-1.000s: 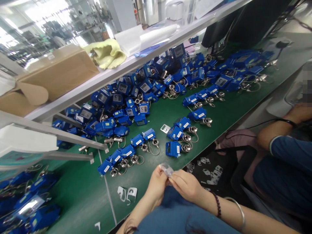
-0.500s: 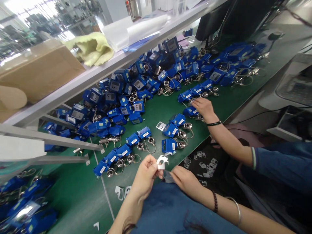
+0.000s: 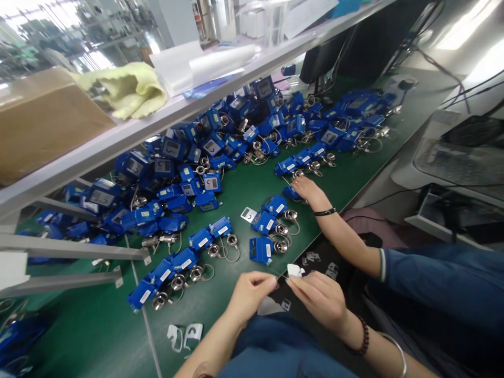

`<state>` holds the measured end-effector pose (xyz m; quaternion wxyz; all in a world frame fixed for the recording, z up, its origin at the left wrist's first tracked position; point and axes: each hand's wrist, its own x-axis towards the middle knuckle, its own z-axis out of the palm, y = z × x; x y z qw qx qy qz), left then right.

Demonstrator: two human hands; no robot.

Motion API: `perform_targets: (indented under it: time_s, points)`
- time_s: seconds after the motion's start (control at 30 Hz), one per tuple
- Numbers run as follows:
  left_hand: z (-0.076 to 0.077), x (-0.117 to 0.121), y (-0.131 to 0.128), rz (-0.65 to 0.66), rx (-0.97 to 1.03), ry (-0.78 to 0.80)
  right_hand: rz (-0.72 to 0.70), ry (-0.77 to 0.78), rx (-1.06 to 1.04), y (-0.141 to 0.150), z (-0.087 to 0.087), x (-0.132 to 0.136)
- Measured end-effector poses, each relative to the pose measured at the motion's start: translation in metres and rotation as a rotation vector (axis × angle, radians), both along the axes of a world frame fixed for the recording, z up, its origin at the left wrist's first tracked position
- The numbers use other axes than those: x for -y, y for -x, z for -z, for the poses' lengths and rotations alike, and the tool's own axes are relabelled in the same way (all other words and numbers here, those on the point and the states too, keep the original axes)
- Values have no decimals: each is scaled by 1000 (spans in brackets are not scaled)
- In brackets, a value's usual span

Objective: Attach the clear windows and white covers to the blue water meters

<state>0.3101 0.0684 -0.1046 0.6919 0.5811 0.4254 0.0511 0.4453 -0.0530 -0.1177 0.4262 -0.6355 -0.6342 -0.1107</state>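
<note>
My right hand (image 3: 325, 299) pinches a small white label piece (image 3: 294, 270) at its fingertips, above the bench's front edge. To its left, my left hand (image 3: 252, 294) is closed in a pinch; what lies between its fingers is too small to make out. A pale translucent sheet (image 3: 271, 306) shows below my left fingers. Just beyond my hands stands a blue box-shaped device (image 3: 260, 250) with a metal ring fitting and a dark window. Two more blue devices (image 3: 264, 222) sit behind it, beside a loose grey-white faceplate label (image 3: 248, 214).
A co-worker's hand (image 3: 309, 191) touches a blue device at the right. A row of blue devices (image 3: 162, 271) stands left, with a large heap (image 3: 212, 144) behind. White label scraps (image 3: 185, 336) lie on the green bench (image 3: 102, 336). A shelf (image 3: 173, 107) spans the back.
The white piece at my left fingers is now gone from them; a white piece shows in my right fingers. My right hand has risen and moved right. The view has shifted.
</note>
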Motion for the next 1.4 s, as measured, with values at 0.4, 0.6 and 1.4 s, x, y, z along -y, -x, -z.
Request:
perform_targets:
  time_s: [0.4, 0.6, 1.4]
  points:
    - [-9, -12, -16, -138, -56, -101, 80, 289, -692, -17, 10, -8]
    - [1, -17, -19, -118, 34, -87, 38, 545, -1211, -30, 7, -16]
    - [138, -23, -36, -503, 49, 801, 646, 228, -1565, -40, 28, -21]
